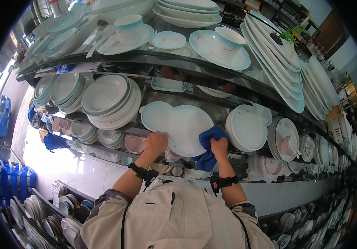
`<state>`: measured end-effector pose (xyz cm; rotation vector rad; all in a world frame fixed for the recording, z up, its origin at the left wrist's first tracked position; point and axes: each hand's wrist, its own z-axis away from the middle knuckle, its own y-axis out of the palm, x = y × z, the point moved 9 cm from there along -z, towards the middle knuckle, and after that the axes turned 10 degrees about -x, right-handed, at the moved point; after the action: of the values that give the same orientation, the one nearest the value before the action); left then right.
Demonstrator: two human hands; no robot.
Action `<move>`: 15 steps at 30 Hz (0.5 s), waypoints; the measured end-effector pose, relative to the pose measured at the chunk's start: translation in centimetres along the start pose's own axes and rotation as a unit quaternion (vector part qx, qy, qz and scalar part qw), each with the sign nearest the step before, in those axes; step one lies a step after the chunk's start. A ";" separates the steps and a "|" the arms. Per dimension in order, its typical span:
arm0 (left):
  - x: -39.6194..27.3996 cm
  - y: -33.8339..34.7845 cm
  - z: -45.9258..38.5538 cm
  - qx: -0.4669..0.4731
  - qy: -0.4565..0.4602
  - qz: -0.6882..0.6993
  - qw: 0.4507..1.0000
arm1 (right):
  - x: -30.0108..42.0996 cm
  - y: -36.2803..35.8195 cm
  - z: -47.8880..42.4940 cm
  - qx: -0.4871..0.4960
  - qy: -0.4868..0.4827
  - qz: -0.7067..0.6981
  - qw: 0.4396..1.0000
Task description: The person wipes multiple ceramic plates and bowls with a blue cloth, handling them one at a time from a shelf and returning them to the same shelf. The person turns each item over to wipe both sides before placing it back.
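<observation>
A large gourd-shaped ceramic plate [184, 124], white with a pale blue tint and a small flower print, is at the edge of the middle shelf before me. My left hand [156, 143] grips its near rim at the lower left. In my right hand [219, 147] is a bunched blue cloth [208, 149], pressed against the plate's right rim. The fingers of that hand are partly hidden by the cloth. Just right of it stands a stack of similar shaped plates [247, 127].
Stacked round plates [107, 96] sit on the left of the same shelf. Above, a glass shelf edge [166, 60] juts out, carrying cups [128, 29] and leaning oval platters [275, 62]. Pink bowls [135, 143] are lower down. More crockery racks [41, 214] stand behind me.
</observation>
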<state>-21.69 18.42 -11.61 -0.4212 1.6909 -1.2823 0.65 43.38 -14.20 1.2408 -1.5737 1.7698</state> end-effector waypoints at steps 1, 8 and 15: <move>0.5 0.9 -0.4 -0.003 0.018 -0.005 1.000 | 0.6 -0.1 -0.1 0.001 -0.005 0.013 1.000; -2.1 0.3 -1.0 -0.027 0.162 -0.069 0.984 | 0.7 -0.8 -0.2 0.002 0.011 0.066 0.998; -1.5 1.4 -1.7 -0.052 0.183 -0.044 0.981 | 1.9 -2.0 4.0 0.100 0.050 0.019 0.994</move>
<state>-21.98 20.98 -12.14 -0.3386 2.0731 -1.4038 2.59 39.67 -11.74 1.1972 -1.4019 2.0217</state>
